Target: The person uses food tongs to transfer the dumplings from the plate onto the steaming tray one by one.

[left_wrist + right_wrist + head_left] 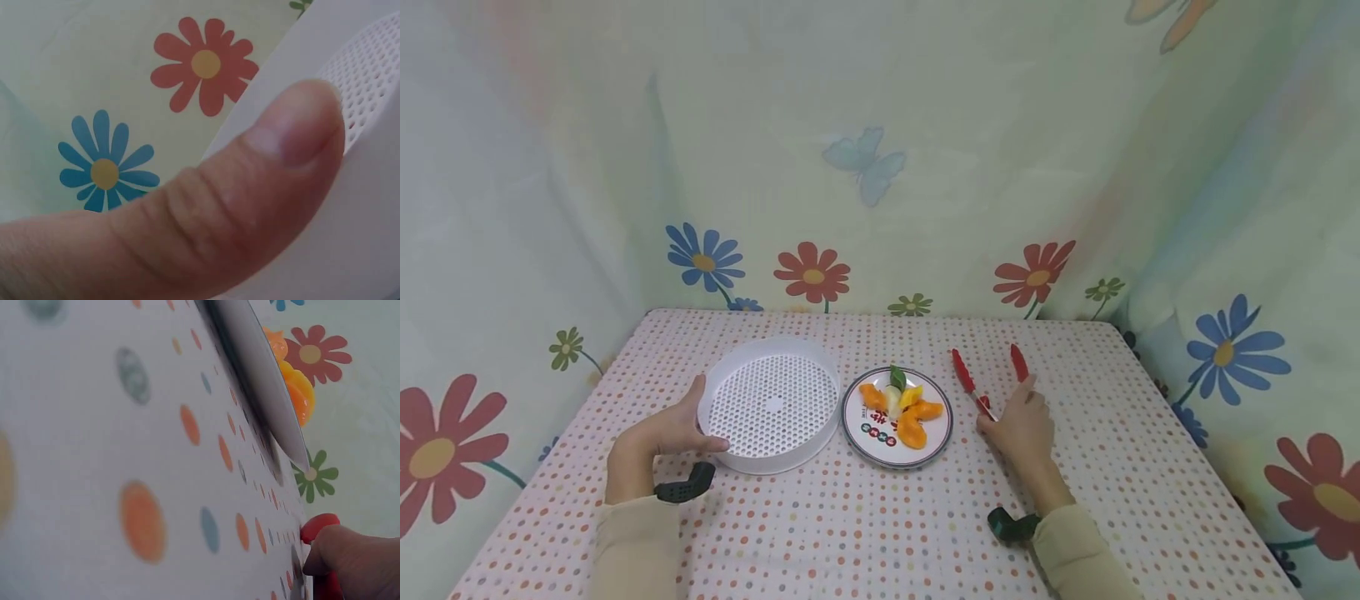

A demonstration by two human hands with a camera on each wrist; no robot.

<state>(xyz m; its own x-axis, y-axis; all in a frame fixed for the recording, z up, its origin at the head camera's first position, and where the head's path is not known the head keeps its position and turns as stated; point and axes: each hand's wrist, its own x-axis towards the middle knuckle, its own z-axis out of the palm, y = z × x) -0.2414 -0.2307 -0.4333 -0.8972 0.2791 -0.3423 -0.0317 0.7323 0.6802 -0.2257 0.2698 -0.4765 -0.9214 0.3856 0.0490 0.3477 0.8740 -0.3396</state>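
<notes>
"Where do the red-tipped tongs [964,372] stand?"

"Right of the plate, at the worktop [850,542], heads pointing away from the person. I can't tell whether they've been lifted clear."

"And the right hand [1024,429]?"

"Its grip is closed about them, thumb on one side, fingers on the other, with the two arms spread well apart. Nothing is caught between the heads."

"So what's done?"

"Little, I'd judge, beyond getting ready. All the food I can see is on the round plate [937,430]: orange pieces [912,432], a yellow piece [911,396], a white piece [892,403] and a green leaf [897,379]."

"Nothing across in the white steamer tray [752,392]?"

"No, only its perforated base shows. It sits just left of the plate."

"Held?"

"The left hand [666,429] has its far side from the plate, thumb over the rim. Most fingers are hidden, but that grip looks light and fairly wide."

"Then what's left?"

"Practically all the handling of the food, as I read it; not one piece is off the plate."
</notes>
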